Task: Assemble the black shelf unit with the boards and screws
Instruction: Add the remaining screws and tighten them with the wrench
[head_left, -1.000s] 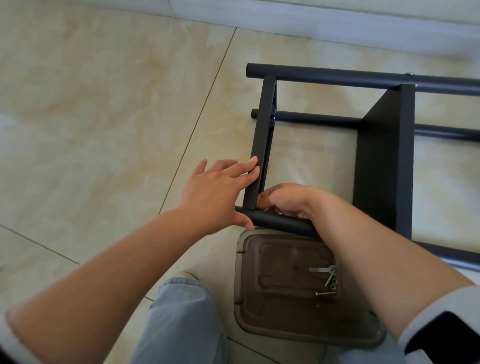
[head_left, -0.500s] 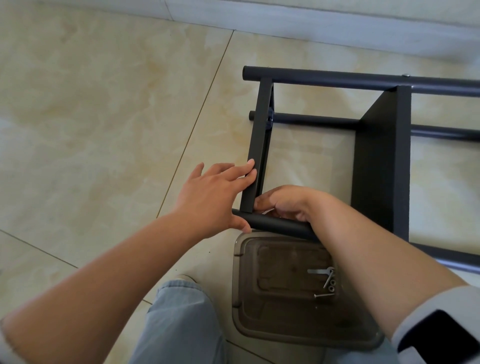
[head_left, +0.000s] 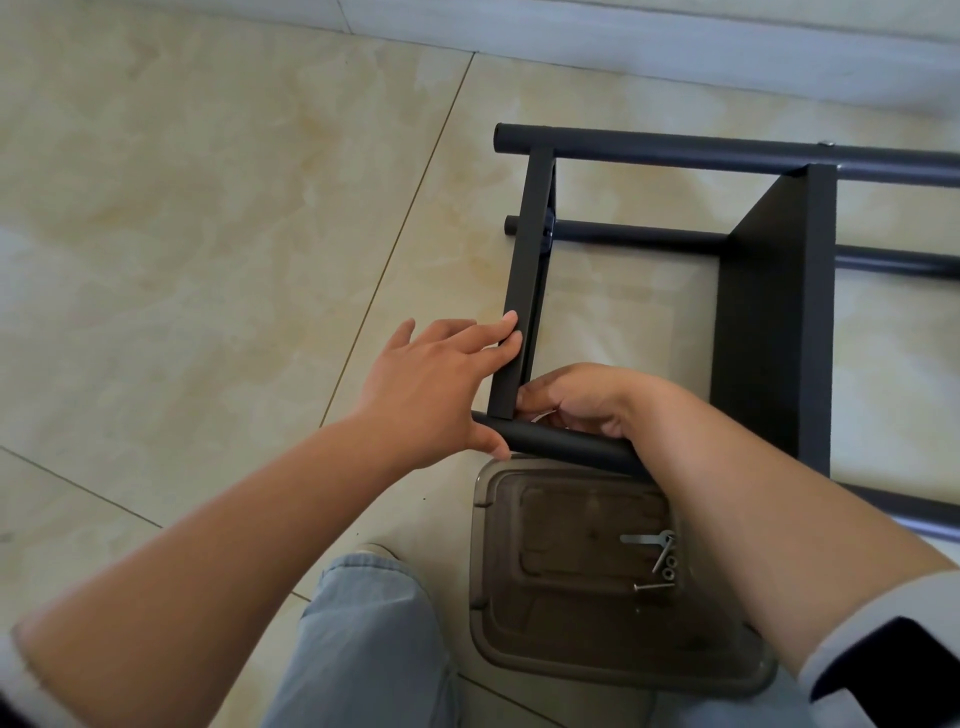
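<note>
A: On the tiled floor (head_left: 208, 218) ahead of you lies the black shelf unit (head_left: 769, 332), tipped on its side, near the pale wall base (head_left: 675, 47). Your end of it?

B: End board (head_left: 524, 291) runs away from you, joined to the near tube (head_left: 566, 447) at its bottom and the far tube (head_left: 727, 156) at its top. A second board (head_left: 769, 332), wider, stands to the right of it. A lower tube (head_left: 639, 236) crosses between them close to the floor.

A: Your left hand (head_left: 431, 384)?

B: Fingers straight, tips laid flat against the outer face of the end board; thumb reaches down to touch the end of the near tube. Pressing, not clenched round anything.

A: Your right hand (head_left: 576, 395)?

B: Tucked inside the corner where end board meets near tube, fingers curled down behind the tube. You cannot tell whether they pinch a screw or only the joint; the fingertips are hidden.

A: Around that?

B: Smoky plastic tray (head_left: 498, 597) sits on the floor just under the near tube, partly covered by your right forearm. Inside it: loose screws (head_left: 655, 586), nuts (head_left: 669, 567) and a small flat spanner (head_left: 641, 539), all bunched at its right side. Your knee in light jeans (head_left: 363, 634) is left of the tray
</note>
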